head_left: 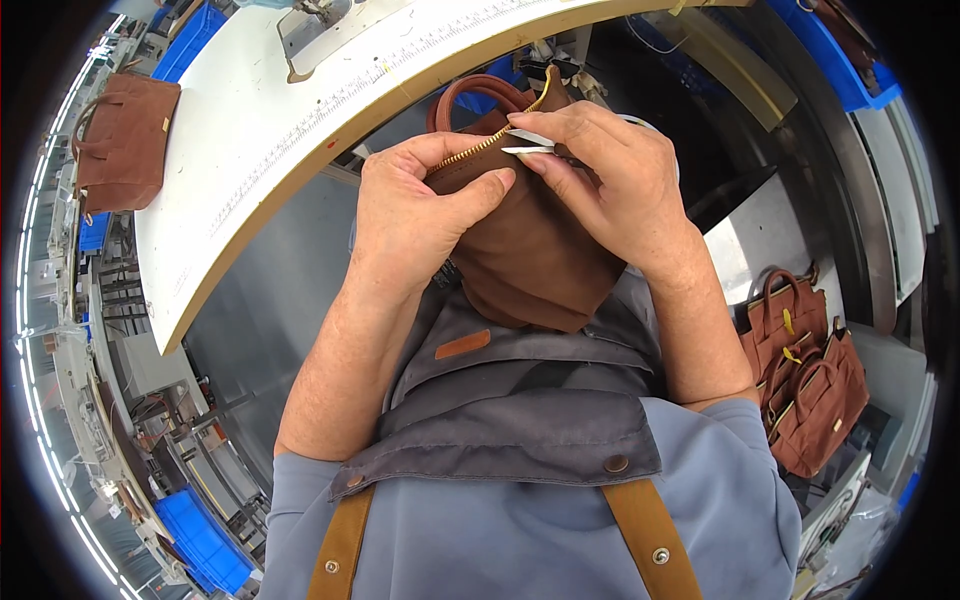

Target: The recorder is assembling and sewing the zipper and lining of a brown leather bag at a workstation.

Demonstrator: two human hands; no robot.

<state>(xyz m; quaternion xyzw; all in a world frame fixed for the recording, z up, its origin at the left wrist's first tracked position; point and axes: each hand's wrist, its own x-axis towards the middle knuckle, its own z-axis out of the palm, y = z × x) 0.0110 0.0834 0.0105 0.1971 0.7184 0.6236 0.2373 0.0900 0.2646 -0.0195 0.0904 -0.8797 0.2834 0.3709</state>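
A brown handbag [540, 245] rests on my lap against the dark apron, its reddish-brown handle [470, 88] on the far side. A gold-toothed zipper [470, 152] runs along its top edge. My left hand [415, 200] pinches the bag's edge by the zipper, thumb on the near face and fingers beyond it. In my right hand [615, 175] is a small pair of silver thread snips [530, 142], blades parted and pointing left at the zipper's edge. The right fingertips also sit close to the zipper tape; whether they press on it I cannot tell.
A white curved table [230, 160] with a printed ruler scale arcs ahead and left, carrying a metal machine part [315, 35]. Another brown handbag [125, 145] stands at its left end. Several brown bags [815, 390] sit low at my right. A blue bin [835, 60] is far right.
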